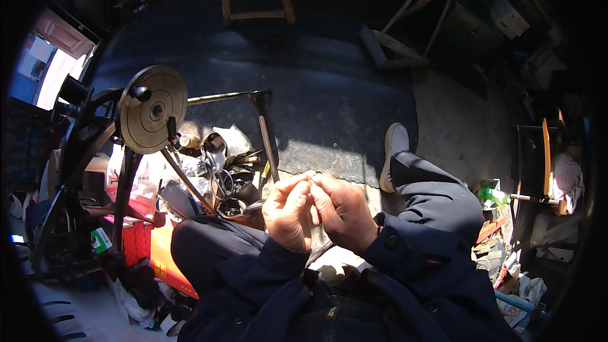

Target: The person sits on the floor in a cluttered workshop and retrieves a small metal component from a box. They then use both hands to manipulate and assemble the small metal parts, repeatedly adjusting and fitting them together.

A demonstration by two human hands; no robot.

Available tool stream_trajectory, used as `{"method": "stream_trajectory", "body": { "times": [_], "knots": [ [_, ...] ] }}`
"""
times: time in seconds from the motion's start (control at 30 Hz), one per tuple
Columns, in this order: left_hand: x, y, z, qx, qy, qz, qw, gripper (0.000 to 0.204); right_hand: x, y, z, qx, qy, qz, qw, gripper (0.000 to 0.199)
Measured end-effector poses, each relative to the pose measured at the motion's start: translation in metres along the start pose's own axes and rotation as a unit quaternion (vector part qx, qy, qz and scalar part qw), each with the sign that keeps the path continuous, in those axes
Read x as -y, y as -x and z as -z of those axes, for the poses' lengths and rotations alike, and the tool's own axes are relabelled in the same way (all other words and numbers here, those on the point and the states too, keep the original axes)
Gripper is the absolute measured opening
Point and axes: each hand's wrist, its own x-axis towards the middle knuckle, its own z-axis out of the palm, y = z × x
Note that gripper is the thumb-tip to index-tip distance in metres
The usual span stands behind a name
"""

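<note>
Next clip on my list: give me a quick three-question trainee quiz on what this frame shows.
1. True or false: the left hand and the right hand are pressed close together in front of the person's chest.
2. Which thing stands at the person's left? A) a round metal wheel on a dark machine B) a glass tank C) a ladder
3. Fill in: a pair of ___ lies in the clutter just left of the hands.

Key
1. True; their fingertips meet over something small that cannot be made out.
2. A.
3. Scissors, next to the hammer with its long handle.
</note>
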Motion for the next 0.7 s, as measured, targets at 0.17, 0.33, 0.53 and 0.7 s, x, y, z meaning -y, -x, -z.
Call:
{"method": "stream_trajectory", "body": {
  "times": [0.17, 0.33, 0.53, 0.7],
  "knots": [
    [-0.0011, -0.0004, -0.0012, 0.004, 0.013, 0.021, 1.000, 0.016, 0.0001, 0.0007, 0.0034, 0.013, 0.018, -0.005, 1.000, 0.025],
    [-0.0032, -0.0001, -0.0008, -0.002, 0.012, 0.041, 0.999, 0.014, -0.0048, -0.0012, 0.0012, -0.020, 0.046, 0.060, 0.997, 0.022],
    [0.0010, 0.0008, -0.0052, -0.034, 0.004, -0.007, 0.999, 0.014, -0.0012, 0.0020, 0.0036, 0.018, 0.019, 0.019, 0.999, 0.026],
    [-0.0029, -0.0003, -0.0009, 0.011, -0.002, 0.021, 1.000, 0.014, 0.0005, 0.0017, 0.0059, 0.020, 0.009, -0.002, 1.000, 0.024]
  ]
}}
